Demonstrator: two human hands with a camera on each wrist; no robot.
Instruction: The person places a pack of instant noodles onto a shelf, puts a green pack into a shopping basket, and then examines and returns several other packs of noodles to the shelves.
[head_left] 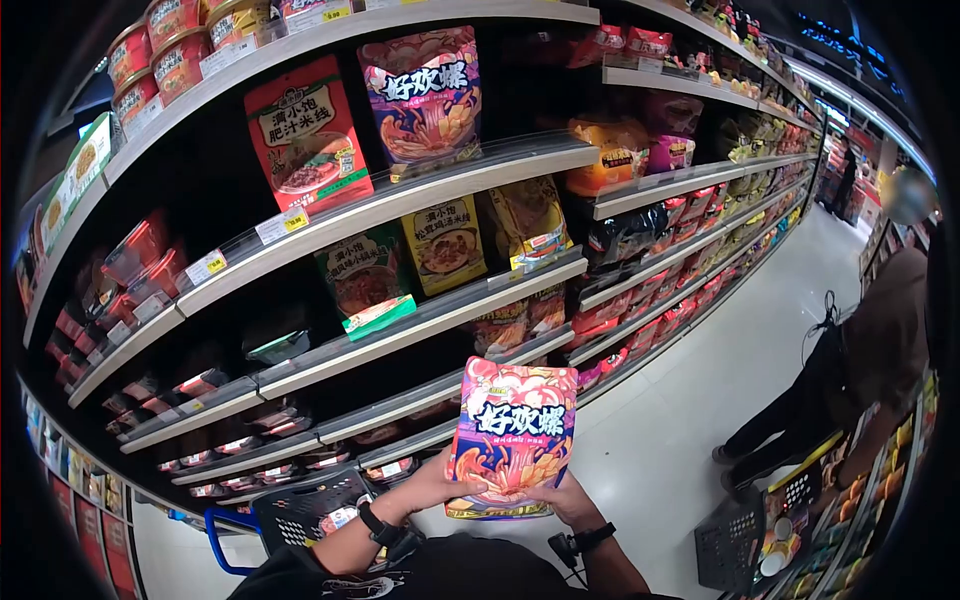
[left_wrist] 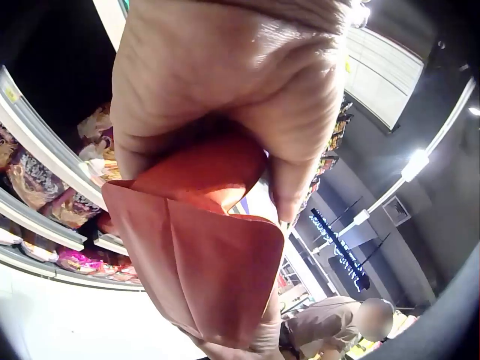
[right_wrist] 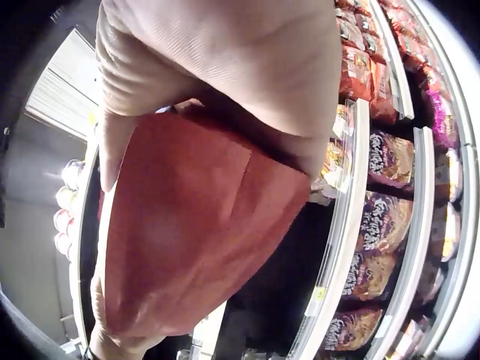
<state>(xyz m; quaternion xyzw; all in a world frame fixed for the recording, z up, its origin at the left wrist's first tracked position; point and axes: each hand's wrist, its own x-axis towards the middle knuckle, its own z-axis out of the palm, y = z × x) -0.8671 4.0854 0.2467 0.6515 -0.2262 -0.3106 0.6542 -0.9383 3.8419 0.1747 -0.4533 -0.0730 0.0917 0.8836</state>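
A colourful noodle packet (head_left: 512, 440) with large white Chinese characters is held upright in front of my body, its printed face towards me. My left hand (head_left: 436, 486) grips its lower left side, and my right hand (head_left: 566, 500) holds the lower right corner with the thumb over the front. From below, the left wrist view shows the packet's plain red base (left_wrist: 217, 262) with the left fingers and thumb around it. The same red base (right_wrist: 187, 232) fills the middle of the right wrist view, beneath the right hand. A matching packet (head_left: 420, 100) stands on the upper shelf.
Long shelves (head_left: 400, 215) of packaged food curve along the left and ahead. A black shopping basket (head_left: 310, 510) with a blue handle is at the lower left. On the right, a person (head_left: 870, 340) leans over another basket (head_left: 735, 545) in the aisle.
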